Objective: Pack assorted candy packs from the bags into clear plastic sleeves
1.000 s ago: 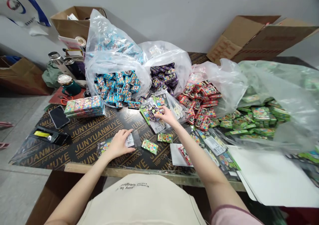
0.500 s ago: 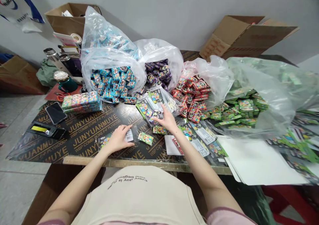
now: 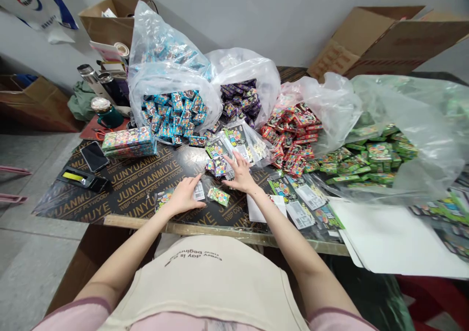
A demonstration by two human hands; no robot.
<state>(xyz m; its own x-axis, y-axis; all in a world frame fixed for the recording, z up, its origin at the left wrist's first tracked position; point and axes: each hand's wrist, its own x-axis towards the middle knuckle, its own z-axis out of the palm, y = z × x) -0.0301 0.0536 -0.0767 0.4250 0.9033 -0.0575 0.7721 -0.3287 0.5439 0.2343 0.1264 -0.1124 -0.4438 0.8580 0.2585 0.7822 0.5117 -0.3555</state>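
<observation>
My left hand [image 3: 185, 194] rests low over the table, thumb and fingers apart. Under and beside it lies a flat printed card packet [image 3: 163, 199], and a barcode label [image 3: 199, 191] shows past its fingertips. Between my hands sits a small green printed box [image 3: 219, 196]. My right hand [image 3: 240, 175] is spread just right of some small purple boxes [image 3: 216, 166], with nothing visibly gripped; what is beneath its palm is hidden. Past its fingers lie printed cards in clear sleeves [image 3: 236, 138].
Plastic bags hold blue boxes [image 3: 179, 113], purple boxes [image 3: 242, 96], red boxes [image 3: 295, 131] and green boxes [image 3: 381, 157]. At left are a phone [image 3: 94, 156], a black tape dispenser [image 3: 82, 178] and a stack of wrapped boxes [image 3: 128, 140]. White sheets [image 3: 395, 238] overhang the right front edge.
My right hand has drawn back from the purple boxes and spread its fingers, now covering a green box that lay below it. My left hand stays in place. The view has shifted slightly.
</observation>
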